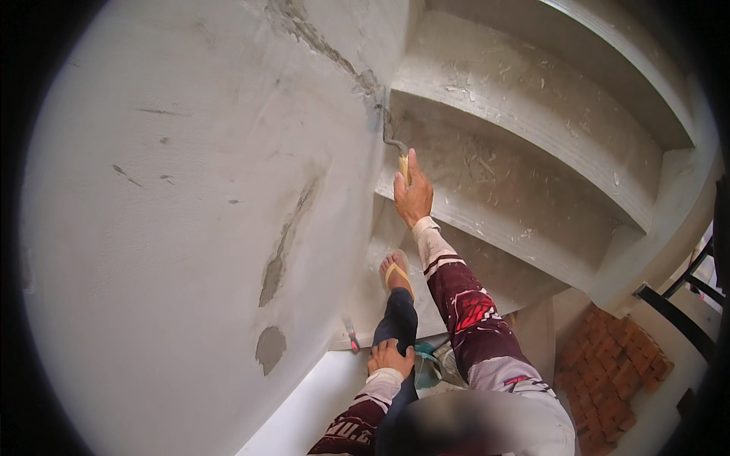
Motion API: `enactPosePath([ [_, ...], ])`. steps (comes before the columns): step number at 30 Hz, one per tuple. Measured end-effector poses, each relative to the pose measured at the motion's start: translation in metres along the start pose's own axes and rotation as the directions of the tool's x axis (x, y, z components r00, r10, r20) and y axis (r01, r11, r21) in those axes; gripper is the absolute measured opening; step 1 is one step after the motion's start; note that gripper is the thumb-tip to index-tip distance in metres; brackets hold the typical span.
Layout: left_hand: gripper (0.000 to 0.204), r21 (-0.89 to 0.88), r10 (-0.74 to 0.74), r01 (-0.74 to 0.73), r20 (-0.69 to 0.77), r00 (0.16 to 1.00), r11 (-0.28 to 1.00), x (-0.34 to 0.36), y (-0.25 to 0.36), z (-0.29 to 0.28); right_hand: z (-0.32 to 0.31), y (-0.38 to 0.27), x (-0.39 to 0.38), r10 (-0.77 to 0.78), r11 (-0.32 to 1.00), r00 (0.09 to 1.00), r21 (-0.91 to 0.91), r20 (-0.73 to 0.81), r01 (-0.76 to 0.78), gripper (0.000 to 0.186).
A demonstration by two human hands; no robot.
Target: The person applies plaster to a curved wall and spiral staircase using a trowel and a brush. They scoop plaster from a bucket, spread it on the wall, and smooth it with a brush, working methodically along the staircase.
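My right hand (413, 194) grips the wooden handle (404, 167) of a trowel with a bent metal neck (394, 142). Its tip is against the corner where the grey plastered wall (152, 251) meets a curved concrete stair (517, 129), near a rough patched crack (334, 53). My left hand (389, 357) rests over my dark-trousered leg, thumb apart from the fingers, holding nothing. My foot (397, 270) in a yellow flip-flop stands on a lower step. A red-and-black handled tool (352, 334) lies on that step near the wall, left of my foot.
Curved steps climb to the upper right. Behind my leg, lower down, is a teal bucket (427, 368), partly hidden. A stack of red bricks (608, 365) lies below at the right, under a black metal railing (673, 308). The wall fills the left side.
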State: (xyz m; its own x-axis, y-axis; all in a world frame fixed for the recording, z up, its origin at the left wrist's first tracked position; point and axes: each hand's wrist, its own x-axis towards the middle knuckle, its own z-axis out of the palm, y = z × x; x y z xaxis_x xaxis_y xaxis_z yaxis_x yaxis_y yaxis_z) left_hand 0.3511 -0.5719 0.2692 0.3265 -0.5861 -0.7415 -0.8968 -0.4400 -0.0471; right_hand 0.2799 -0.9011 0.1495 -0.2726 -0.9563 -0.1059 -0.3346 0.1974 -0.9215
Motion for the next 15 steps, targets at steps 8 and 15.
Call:
enactPosePath([
  [8,0.052,0.035,-0.040,0.039,0.041,0.998,0.999,-0.006,0.000,-0.005,0.003,-0.006,-0.015,0.101,0.993,0.995,0.058,0.023,-0.102,0.064],
  [15,0.052,0.036,-0.020,0.019,0.018,1.000,0.999,-0.004,-0.004,0.004,0.021,0.015,-0.036,0.105,0.992,0.994,0.076,-0.014,-0.104,0.063],
])
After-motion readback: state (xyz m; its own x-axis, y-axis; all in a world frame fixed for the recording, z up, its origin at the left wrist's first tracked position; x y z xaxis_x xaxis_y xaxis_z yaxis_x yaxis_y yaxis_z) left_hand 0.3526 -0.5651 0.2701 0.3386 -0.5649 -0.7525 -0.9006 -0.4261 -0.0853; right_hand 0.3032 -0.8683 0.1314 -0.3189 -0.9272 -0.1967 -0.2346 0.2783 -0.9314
